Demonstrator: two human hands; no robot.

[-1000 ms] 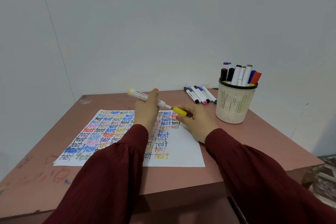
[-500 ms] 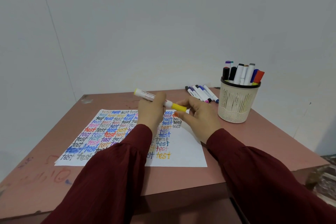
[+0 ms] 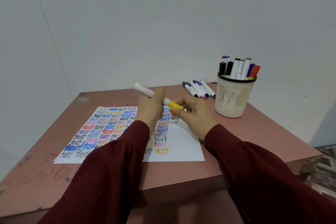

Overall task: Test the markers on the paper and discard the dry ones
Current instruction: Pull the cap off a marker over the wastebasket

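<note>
Head view looks down on a pinkish-brown counter [image 3: 254, 132] set against a white wall. The left hand [image 3: 151, 110] curls its fingers round the white barrel of a yellow marker [image 3: 145, 91]. It holds the marker tilted in the air, with the yellow butt end raised toward the counter's far left corner. The right hand [image 3: 197, 116] pinches the marker's yellow cap [image 3: 175, 105] between thumb and fingers, and the cap sits against the end of the barrel. Both hands are above the far half of the paper [image 3: 181, 143], which lies flat in the middle of the counter, nearer the front edge. The word "test" in many colours fills its left and centre, and its right part is bare. A cream mesh holder [image 3: 232, 96] stands toward the far right corner with upright markers [image 3: 238, 68] in it. Just left of it, at the far edge, loose markers [image 3: 199, 89] lie side by side. Dark red sleeves [image 3: 112, 178] cover both arms.
</note>
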